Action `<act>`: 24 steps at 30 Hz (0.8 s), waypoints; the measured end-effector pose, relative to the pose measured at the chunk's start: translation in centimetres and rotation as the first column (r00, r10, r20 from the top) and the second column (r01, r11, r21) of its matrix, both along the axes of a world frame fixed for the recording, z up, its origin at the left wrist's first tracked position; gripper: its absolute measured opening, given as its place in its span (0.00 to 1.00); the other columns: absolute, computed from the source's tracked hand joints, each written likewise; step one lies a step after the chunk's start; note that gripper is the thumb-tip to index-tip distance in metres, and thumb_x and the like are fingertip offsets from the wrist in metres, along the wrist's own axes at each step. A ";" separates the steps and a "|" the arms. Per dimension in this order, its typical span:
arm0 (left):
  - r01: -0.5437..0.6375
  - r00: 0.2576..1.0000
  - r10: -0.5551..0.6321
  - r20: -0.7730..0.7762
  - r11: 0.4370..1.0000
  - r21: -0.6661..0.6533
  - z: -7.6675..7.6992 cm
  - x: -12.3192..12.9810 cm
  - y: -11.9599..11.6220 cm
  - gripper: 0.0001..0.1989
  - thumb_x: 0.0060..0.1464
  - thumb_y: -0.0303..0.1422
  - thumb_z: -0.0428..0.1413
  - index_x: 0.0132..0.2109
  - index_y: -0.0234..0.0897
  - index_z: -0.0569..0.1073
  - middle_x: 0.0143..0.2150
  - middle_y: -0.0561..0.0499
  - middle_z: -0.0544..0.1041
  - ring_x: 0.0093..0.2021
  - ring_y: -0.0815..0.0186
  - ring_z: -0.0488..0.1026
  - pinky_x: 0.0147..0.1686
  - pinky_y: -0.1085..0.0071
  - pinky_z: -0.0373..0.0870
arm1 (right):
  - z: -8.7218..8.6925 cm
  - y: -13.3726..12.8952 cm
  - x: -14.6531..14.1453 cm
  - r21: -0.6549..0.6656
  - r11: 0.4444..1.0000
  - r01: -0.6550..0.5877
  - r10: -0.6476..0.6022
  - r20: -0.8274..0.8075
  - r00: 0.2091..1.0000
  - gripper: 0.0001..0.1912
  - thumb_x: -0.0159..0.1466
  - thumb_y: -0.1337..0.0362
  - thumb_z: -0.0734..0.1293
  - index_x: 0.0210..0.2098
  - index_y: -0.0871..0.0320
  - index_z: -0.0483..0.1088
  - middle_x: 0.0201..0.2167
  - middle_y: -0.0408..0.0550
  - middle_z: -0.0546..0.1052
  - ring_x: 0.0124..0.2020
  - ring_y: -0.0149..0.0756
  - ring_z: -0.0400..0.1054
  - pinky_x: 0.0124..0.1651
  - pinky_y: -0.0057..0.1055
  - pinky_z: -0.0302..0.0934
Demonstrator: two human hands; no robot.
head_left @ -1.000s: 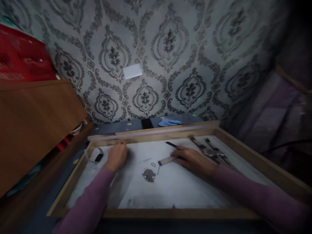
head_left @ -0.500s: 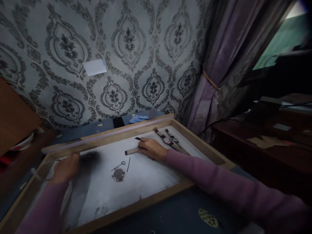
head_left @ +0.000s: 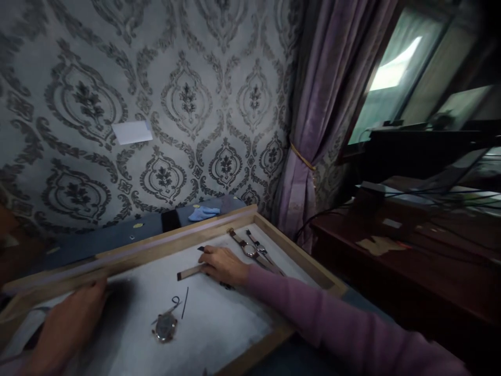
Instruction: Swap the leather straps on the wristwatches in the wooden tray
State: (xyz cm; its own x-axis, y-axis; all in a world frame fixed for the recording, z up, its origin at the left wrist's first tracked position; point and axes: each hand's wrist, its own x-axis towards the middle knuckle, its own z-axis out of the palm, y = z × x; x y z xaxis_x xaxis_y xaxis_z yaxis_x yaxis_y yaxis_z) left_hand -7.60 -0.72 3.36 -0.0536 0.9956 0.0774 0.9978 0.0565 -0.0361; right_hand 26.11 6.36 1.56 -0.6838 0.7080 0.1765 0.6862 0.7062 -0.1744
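Observation:
My right hand (head_left: 227, 266) rests on the white tray floor (head_left: 219, 324) with its fingers curled over a tan watch strap (head_left: 190, 272). A dark tip sticks out past its fingers, and the rest is hidden under the hand. At the left side of the tray, my left hand (head_left: 76, 316) is blurred, its fingers curled; what they hold, if anything, is hidden. Between the hands lie a strapless watch case (head_left: 165, 327), a small tool with a looped end (head_left: 176, 301) and a thin dark rod (head_left: 185, 303).
Two strapped watches, a larger one (head_left: 249, 250) and a smaller one (head_left: 261, 248), lie by the tray's far right corner. A wooden rim (head_left: 293, 250) surrounds the tray. Behind it are a blue cloth (head_left: 203, 213) and a black object (head_left: 170, 221). A dark red desk (head_left: 422, 271) stands right.
The view has turned right and up, so the tray sits lower and further left. My right hand stays over the strap. My left hand appears larger and nearer the lower left.

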 end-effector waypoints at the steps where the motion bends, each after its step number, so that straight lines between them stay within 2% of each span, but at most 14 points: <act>1: 0.037 0.998 -0.036 -0.050 0.999 0.012 0.1 0.8 -0.1 0.14 0.60 0.30 0.41 0.43 0.38 0.71 0.39 0.40 0.80 0.38 0.49 0.77 0.33 0.60 0.66 | -0.1 0.2 0.1 -0.003 1.000 -0.008 0.008 -0.001 1.000 0.09 0.65 0.65 0.65 0.42 0.59 0.74 0.41 0.50 0.74 0.37 0.35 0.70 0.35 0.27 0.56; 2: 0.044 0.998 -0.044 -0.045 0.999 0.008 0.2 1.6 -0.2 0.14 0.60 0.30 0.41 0.43 0.37 0.70 0.40 0.40 0.80 0.39 0.50 0.77 0.34 0.60 0.66 | -0.2 0.3 0.1 -0.007 1.000 -0.015 0.015 -0.004 1.000 0.07 0.64 0.65 0.66 0.40 0.59 0.74 0.40 0.49 0.74 0.36 0.35 0.70 0.34 0.27 0.55; 5: 0.169 0.981 -0.175 0.088 0.983 0.075 0.1 4.3 -0.4 0.15 0.62 0.33 0.38 0.43 0.37 0.69 0.43 0.40 0.78 0.40 0.51 0.76 0.38 0.59 0.67 | -0.7 1.0 -0.1 -0.033 0.999 -0.027 0.026 -0.019 0.999 0.06 0.64 0.67 0.65 0.38 0.59 0.75 0.38 0.49 0.74 0.35 0.33 0.69 0.34 0.26 0.55; 8: 0.328 0.884 -0.354 0.306 0.935 0.135 -0.4 6.5 -0.5 0.12 0.61 0.34 0.41 0.42 0.38 0.68 0.41 0.45 0.76 0.40 0.57 0.74 0.41 0.64 0.67 | -1.1 1.7 -0.5 -0.052 0.999 -0.015 0.013 -0.044 0.999 0.08 0.65 0.67 0.64 0.40 0.59 0.75 0.38 0.50 0.73 0.35 0.33 0.68 0.36 0.26 0.56; 13: 0.370 0.759 -0.398 0.516 0.915 0.162 -0.5 8.6 -0.7 0.10 0.61 0.34 0.43 0.38 0.38 0.67 0.37 0.48 0.74 0.37 0.60 0.72 0.39 0.66 0.66 | -1.1 2.3 -0.4 -0.064 0.998 0.015 -0.021 -0.092 0.996 0.11 0.64 0.68 0.65 0.47 0.57 0.73 0.43 0.51 0.73 0.40 0.35 0.69 0.41 0.28 0.58; 16: 0.397 0.729 -0.408 0.550 0.906 0.147 0.0 9.1 -0.5 0.09 0.60 0.33 0.43 0.38 0.38 0.67 0.37 0.48 0.74 0.37 0.60 0.71 0.38 0.66 0.65 | -0.5 2.5 0.3 -0.058 0.995 0.084 -0.090 -0.114 0.989 0.11 0.66 0.70 0.62 0.45 0.60 0.73 0.43 0.52 0.74 0.41 0.36 0.69 0.43 0.28 0.58; 19: 0.419 0.753 -0.413 0.513 0.901 0.110 0.2 9.4 0.6 0.08 0.60 0.31 0.44 0.39 0.38 0.67 0.38 0.48 0.73 0.39 0.60 0.71 0.40 0.65 0.64 | 0.1 2.9 1.1 -0.058 0.983 0.173 -0.179 -0.118 0.977 0.11 0.67 0.71 0.59 0.42 0.61 0.73 0.41 0.53 0.75 0.41 0.38 0.70 0.42 0.29 0.58; 24: 0.403 0.791 -0.403 0.461 0.909 0.103 -0.9 10.3 3.5 0.05 0.58 0.29 0.48 0.40 0.38 0.68 0.40 0.47 0.73 0.42 0.59 0.70 0.41 0.65 0.64 | -0.1 3.6 2.0 -0.100 0.963 0.251 -0.259 -0.076 0.963 0.06 0.64 0.66 0.66 0.39 0.62 0.74 0.38 0.53 0.76 0.39 0.39 0.70 0.38 0.29 0.57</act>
State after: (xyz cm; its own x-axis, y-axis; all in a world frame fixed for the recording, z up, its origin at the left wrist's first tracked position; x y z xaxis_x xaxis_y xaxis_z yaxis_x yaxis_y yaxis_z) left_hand 2.74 2.78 2.50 0.3234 0.9349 0.1462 0.8283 -0.3544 0.4340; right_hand 28.15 9.93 1.50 -0.4631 0.8724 0.1566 0.8207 0.4888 -0.2960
